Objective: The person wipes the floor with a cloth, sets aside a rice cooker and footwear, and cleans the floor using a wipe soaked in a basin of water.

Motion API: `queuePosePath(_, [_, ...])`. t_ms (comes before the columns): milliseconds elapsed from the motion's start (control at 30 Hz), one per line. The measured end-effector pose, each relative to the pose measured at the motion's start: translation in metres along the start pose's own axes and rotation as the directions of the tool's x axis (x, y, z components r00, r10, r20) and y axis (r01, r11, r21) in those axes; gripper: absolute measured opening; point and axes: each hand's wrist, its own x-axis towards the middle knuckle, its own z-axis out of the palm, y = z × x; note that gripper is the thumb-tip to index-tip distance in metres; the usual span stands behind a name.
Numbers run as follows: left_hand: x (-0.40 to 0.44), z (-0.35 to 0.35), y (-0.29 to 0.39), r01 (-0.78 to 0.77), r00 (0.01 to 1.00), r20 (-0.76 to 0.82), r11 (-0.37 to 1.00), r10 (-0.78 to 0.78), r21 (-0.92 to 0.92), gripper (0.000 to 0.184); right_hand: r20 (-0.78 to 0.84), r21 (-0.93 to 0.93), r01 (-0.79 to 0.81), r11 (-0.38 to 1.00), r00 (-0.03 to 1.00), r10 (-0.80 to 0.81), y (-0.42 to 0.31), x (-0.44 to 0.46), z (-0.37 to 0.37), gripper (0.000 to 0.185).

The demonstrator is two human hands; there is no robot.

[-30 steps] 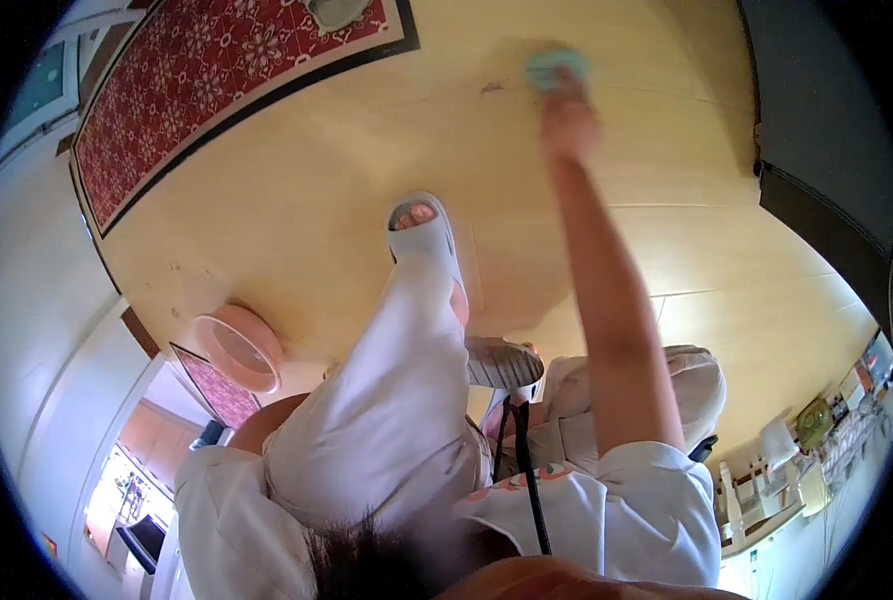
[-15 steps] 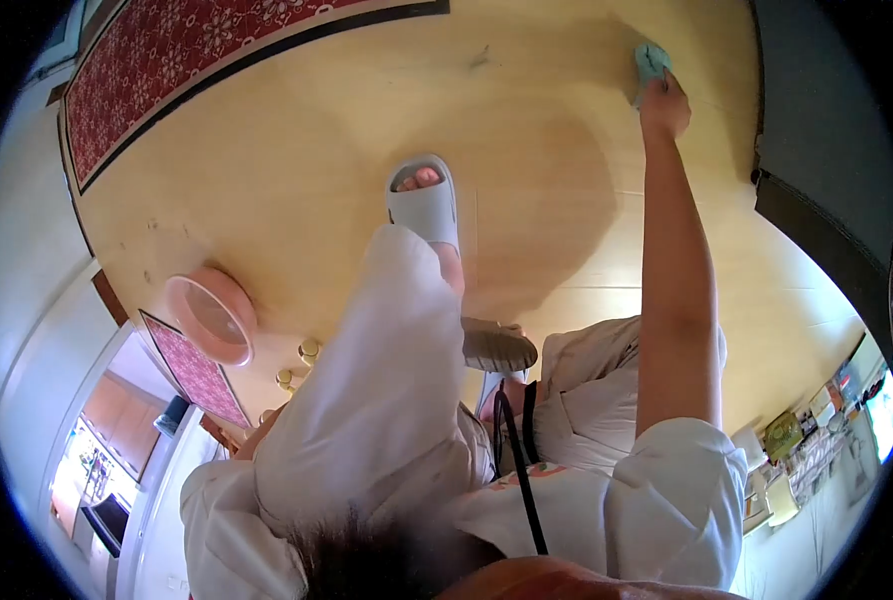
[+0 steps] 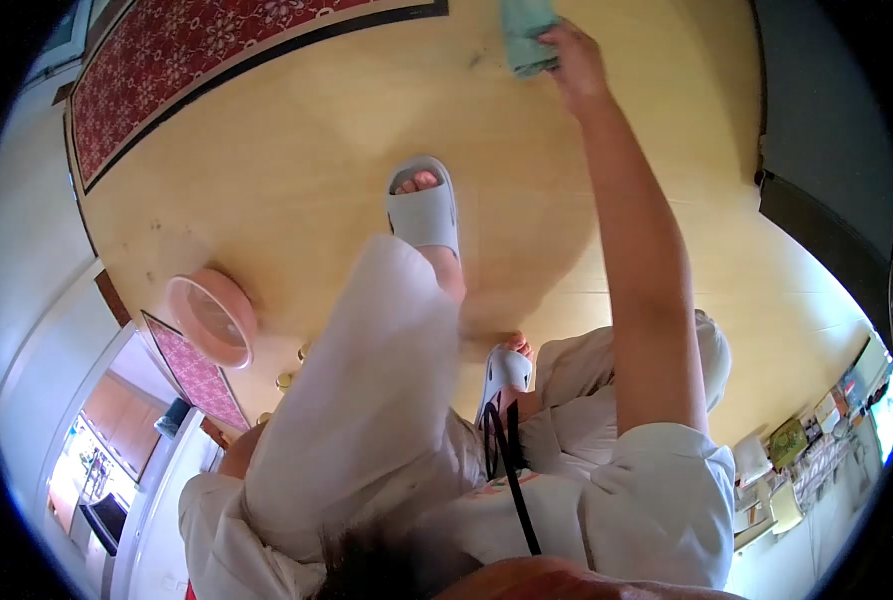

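Note:
At the top of the head view, my right hand [image 3: 576, 62] is closed on one edge of a green cloth [image 3: 528, 38], which hangs or lies over the wooden floor [image 3: 526, 170]; whether it touches the floor is unclear. A small dark smudge [image 3: 476, 61] shows on the floor just left of the cloth. My left hand is out of sight; only a bit of that arm shows beside my raised knee.
A pink basin [image 3: 212, 318] stands on the floor at the left, near a small red mat [image 3: 198, 372]. A patterned red rug [image 3: 186, 70] lies at upper left. Dark furniture [image 3: 826, 130] borders the right. My slippered foot [image 3: 423, 205] is in the middle.
My right hand first moved right with the cloth, then back left to near the smudge. The cloth now looks more spread out. A grey-brown object beside my rear foot no longer shows.

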Motion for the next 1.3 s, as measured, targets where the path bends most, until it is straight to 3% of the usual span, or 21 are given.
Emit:
queuePosePath(67, [0.033, -0.030, -0.009, -0.085, 0.996, -0.019, 0.990, 0.088, 0.111, 0.015, 0.015, 0.420, -0.148, 0.895, 0.988, 0.156, -0.021, -0.002, -0.027, 0.026])
queuePosePath(167, [0.095, -0.115, -0.020, -0.205, 0.948, -0.143, 0.890, 0.284, 0.408, 0.015, 0.037, 0.420, -0.238, 0.876, 0.969, 0.245, -0.027, 0.015, -0.085, 0.018])
queuePosePath(233, [0.138, -0.196, -0.014, -0.132, 0.854, -0.307, 0.747, 0.419, 0.651, 0.015, -0.309, 0.190, -0.066, 0.979, 0.943, 0.124, -0.023, 0.030, -0.121, 0.019])
queuePosePath(300, [0.160, -0.267, 0.003, 0.178, 0.671, -0.497, 0.531, 0.551, 0.829, 0.019, -0.494, -0.263, -0.051, 0.963, 0.865, -0.089, -0.034, 0.031, -0.154, 0.024])
queuePosePath(333, [0.160, -0.299, 0.033, 0.258, 0.507, -0.552, 0.494, 0.662, 0.830, 0.031, -0.513, -0.563, -0.111, 0.819, 0.824, -0.241, -0.048, 0.021, -0.150, 0.027])
queuePosePath(367, [0.163, -0.331, 0.062, 0.247, 0.446, -0.539, 0.480, 0.714, 0.841, 0.029, -0.478, -0.788, -0.183, 0.588, 0.783, -0.398, -0.059, 0.012, -0.144, 0.029])
queuePosePath(400, [0.179, -0.364, 0.072, 0.221, 0.311, -0.501, 0.451, 0.808, 0.865, 0.029, -0.420, -0.895, -0.293, 0.337, 0.809, -0.411, -0.052, 0.015, -0.145, 0.032])
queuePosePath(433, [0.189, -0.393, 0.094, 0.316, 0.218, -0.362, 0.286, 0.906, 0.905, 0.027, -0.362, -0.926, -0.375, 0.052, 0.837, -0.411, -0.038, 0.017, -0.143, 0.034])
queuePosePath(500, [0.197, -0.420, 0.176, 0.369, -0.001, -0.361, 0.336, 0.932, 0.867, 0.027, -0.163, -0.985, -0.161, 0.060, 0.769, -0.618, -0.001, 0.007, -0.135, 0.038])
queuePosePath(533, [0.211, -0.423, 0.190, 0.325, 0.026, -0.470, 0.437, 0.882, 0.838, 0.025, -0.069, -0.997, -0.061, 0.037, 0.703, -0.708, 0.009, 0.000, -0.134, 0.039])
queuePosePath(567, [0.226, -0.431, 0.203, 0.284, 0.047, -0.572, 0.538, 0.819, 0.794, 0.023, -0.112, -0.993, -0.103, 0.052, 0.737, -0.666, 0.007, -0.002, -0.133, 0.040])
queuePosePath(633, [0.265, -0.443, 0.210, 0.324, 0.088, -0.546, 0.494, 0.833, 0.807, 0.019, -0.202, -0.978, -0.192, 0.080, 0.793, -0.575, 0.001, 0.000, -0.130, 0.042])
queuePosePath(700, [0.297, -0.433, 0.228, 0.265, 0.275, -0.772, 0.727, 0.573, 0.634, 0.023, -0.167, -0.984, -0.174, 0.046, 0.782, -0.601, 0.004, 0.001, -0.134, 0.043])
queuePosePath(733, [0.311, -0.429, 0.240, 0.224, 0.309, -0.840, 0.825, 0.446, 0.520, 0.028, -0.152, -0.985, -0.169, 0.030, 0.774, -0.615, 0.004, 0.002, -0.136, 0.043])
queuePosePath(767, [0.315, -0.419, 0.262, 0.186, 0.353, -0.883, 0.902, 0.309, 0.389, 0.033, -0.169, -0.982, -0.188, 0.030, 0.785, -0.595, 0.002, 0.000, -0.137, 0.043])
queuePosePath(800, [0.316, -0.416, 0.284, 0.162, 0.504, -0.850, 0.949, 0.157, 0.271, 0.047, -0.183, -0.978, -0.205, 0.027, 0.799, -0.573, 0.001, -0.002, -0.136, 0.043])
queuePosePath(900, [0.366, -0.419, 0.305, 0.056, 0.418, -0.869, 0.947, 0.264, 0.315, 0.061, -0.188, -0.976, -0.217, 0.006, 0.831, -0.523, -0.003, -0.002, -0.136, 0.044])
queuePosePath(1000, [0.403, -0.426, 0.326, -0.175, 0.359, -0.737, 0.817, 0.572, 0.549, 0.097, -0.180, -0.977, -0.212, -0.006, 0.842, -0.509, -0.006, -0.006, -0.136, 0.045])
queuePosePath(1133, [0.453, -0.467, 0.337, -0.073, 0.604, -0.678, 0.876, 0.419, 0.477, 0.114, -0.138, -0.990, -0.133, 0.049, 0.831, -0.539, -0.005, -0.006, -0.143, 0.045])
queuePosePath(1233, [0.499, -0.508, 0.329, 0.228, 0.715, -0.615, 0.721, 0.332, 0.654, 0.110, -0.140, -0.989, -0.142, 0.036, 0.840, -0.523, -0.011, -0.005, -0.140, 0.044])
queuePosePath(1300, [0.454, -0.477, 0.350, 0.235, 0.654, -0.654, 0.720, 0.381, 0.654, 0.094, -0.191, -0.982, -0.171, 0.084, 0.861, -0.471, -0.014, -0.006, -0.140, 0.042])
